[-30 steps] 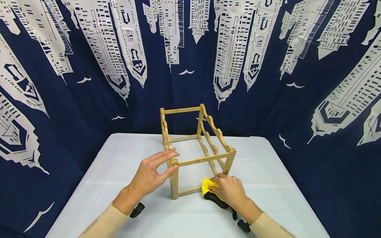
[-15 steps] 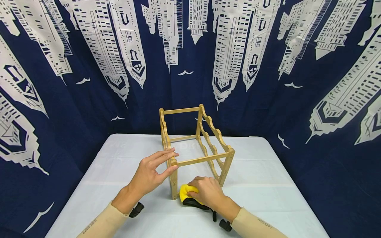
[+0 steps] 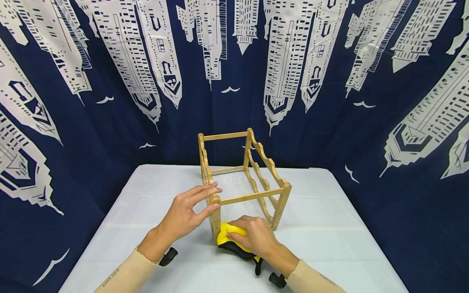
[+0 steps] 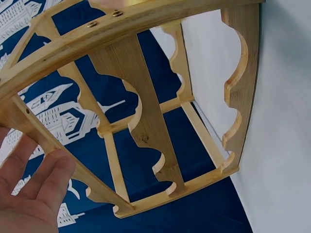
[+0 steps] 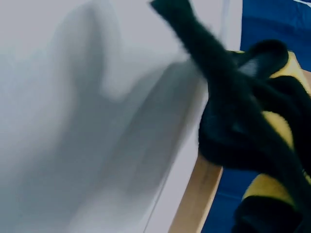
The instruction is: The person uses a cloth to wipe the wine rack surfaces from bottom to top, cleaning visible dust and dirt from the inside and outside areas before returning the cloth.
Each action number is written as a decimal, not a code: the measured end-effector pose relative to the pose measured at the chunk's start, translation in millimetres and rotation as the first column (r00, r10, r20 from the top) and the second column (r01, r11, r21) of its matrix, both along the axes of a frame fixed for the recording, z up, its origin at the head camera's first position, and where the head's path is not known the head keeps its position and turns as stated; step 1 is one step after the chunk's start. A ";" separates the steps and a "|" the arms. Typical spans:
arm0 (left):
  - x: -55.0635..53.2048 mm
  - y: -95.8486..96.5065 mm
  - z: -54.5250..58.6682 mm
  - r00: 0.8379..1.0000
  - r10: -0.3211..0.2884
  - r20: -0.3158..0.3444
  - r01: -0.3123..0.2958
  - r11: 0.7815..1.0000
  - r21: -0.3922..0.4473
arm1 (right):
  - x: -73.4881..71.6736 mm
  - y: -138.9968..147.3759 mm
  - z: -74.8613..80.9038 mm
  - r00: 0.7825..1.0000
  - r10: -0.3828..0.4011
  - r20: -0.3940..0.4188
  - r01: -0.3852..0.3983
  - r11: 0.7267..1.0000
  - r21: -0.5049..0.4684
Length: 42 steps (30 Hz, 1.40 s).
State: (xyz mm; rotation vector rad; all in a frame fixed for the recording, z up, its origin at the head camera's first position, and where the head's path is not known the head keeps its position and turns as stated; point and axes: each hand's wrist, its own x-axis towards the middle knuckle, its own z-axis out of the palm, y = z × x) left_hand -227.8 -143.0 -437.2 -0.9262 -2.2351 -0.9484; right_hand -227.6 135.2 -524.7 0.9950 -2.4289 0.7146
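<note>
A light wooden rack [image 3: 251,196] with scalloped rails stands on the white table. My left hand [image 3: 183,213] rests on the rack's near left corner, its fingers extended over the top rail and the thumb beside the post. In the left wrist view, fingertips [image 4: 60,162] touch a rail. My right hand [image 3: 258,238] grips a yellow-and-black fuzzy cloth [image 3: 228,234] at the foot of the rack's near left post, overlapping the lower front bar. A dark strap and black folds of the cloth [image 5: 228,131] fill the right side of the right wrist view.
The white table [image 3: 322,252] carries the rack near its middle. Behind and at both sides hangs a navy curtain [image 3: 234,114] with white skyline prints. Black wrist cameras [image 3: 277,280] sit under both forearms, close to the tabletop.
My right hand has moved left with the cloth along the rack's lower front bar, from the right post to the left post. My left hand and the rack have stayed in place.
</note>
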 end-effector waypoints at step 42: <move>0.7 -0.8 -3.3 1.000 -0.014 0.007 0.014 1.000 0.012 | -3.5 -11.4 -15.1 0.982 0.050 -0.184 0.003 0.962 0.274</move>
